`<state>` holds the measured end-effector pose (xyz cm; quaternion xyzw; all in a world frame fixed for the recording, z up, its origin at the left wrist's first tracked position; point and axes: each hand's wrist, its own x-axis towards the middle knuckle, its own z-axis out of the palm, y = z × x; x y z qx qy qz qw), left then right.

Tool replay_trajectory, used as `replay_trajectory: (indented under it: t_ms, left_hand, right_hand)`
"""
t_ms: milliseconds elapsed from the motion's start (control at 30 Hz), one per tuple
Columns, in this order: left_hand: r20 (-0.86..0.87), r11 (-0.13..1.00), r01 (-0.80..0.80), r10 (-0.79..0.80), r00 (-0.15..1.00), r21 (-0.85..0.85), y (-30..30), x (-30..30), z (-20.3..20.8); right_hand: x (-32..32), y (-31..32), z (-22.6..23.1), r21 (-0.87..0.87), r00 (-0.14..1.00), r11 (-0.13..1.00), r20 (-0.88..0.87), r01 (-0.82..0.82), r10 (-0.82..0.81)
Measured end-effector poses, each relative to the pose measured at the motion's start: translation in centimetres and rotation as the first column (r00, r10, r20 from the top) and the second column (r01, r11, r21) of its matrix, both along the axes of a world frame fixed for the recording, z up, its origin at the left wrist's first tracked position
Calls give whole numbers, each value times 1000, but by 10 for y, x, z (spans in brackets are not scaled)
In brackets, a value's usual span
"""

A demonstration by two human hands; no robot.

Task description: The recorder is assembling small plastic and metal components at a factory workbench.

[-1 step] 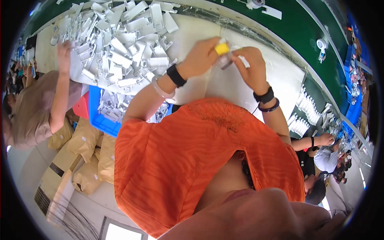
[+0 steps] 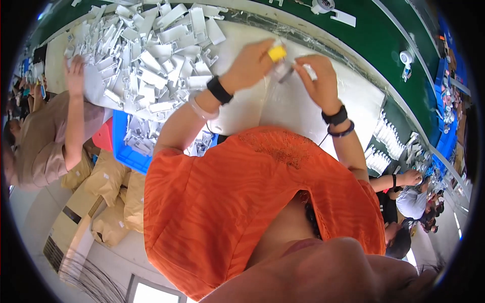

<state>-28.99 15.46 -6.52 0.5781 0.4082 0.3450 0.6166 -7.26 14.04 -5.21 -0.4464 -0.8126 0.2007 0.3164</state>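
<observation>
- On my head view, the left hand (image 2: 251,64) reaches over the tabletop (image 2: 247,108), its fingers bent toward a yellow piece (image 2: 277,53); I can't make out whether they are clamped on it or it is wrapped round a fingertip.
- The right hand (image 2: 322,83) faces it, with thumb and forefinger curled beside a small grey piece (image 2: 286,77). Blur keeps me from telling whether those fingers grip it.
- That grey piece sits between the two hands, below the yellow one, with something pale and blurred around it.
- I see a small white piece (image 2: 312,73) by the right hand's fingers; how it is held is unclear to me.
- To the left of the hands, a large heap of white parts (image 2: 151,65) lies loosely on the tabletop, many across one another.
- Below the heap I have a blue bin (image 2: 120,134) with more pale parts inside, and a red bin (image 2: 103,135) just beside it.
- At far left, a co-worker's hand (image 2: 75,76) is at the heap's edge.
- On my right, white parts stand in rows (image 2: 386,137) near the tabletop's end.
- Beyond the tabletop's far edge runs a green surface (image 2: 376,45), with a round white object (image 2: 405,58) on it.
</observation>
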Motion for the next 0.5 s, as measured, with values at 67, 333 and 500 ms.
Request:
replay_trajectory:
  t_ms: [67, 333, 500]
  left_hand:
    - [-24, 998, -48, 49, 999, 34, 55, -14, -11]
    - [-172, 954, -292, 301, 938, 75, 243, -60, -83]
    - [51, 864, -477, 490, 870, -163, 289, -96, -104]
  right_hand:
    - [13, 47, -27, 63, 997, 997, 66, 38, -42]
    - [4, 206, -104, 453, 850, 891, 481, -31, -214]
    - [3, 229, -114, 211, 685, 974, 721, -77, -102]
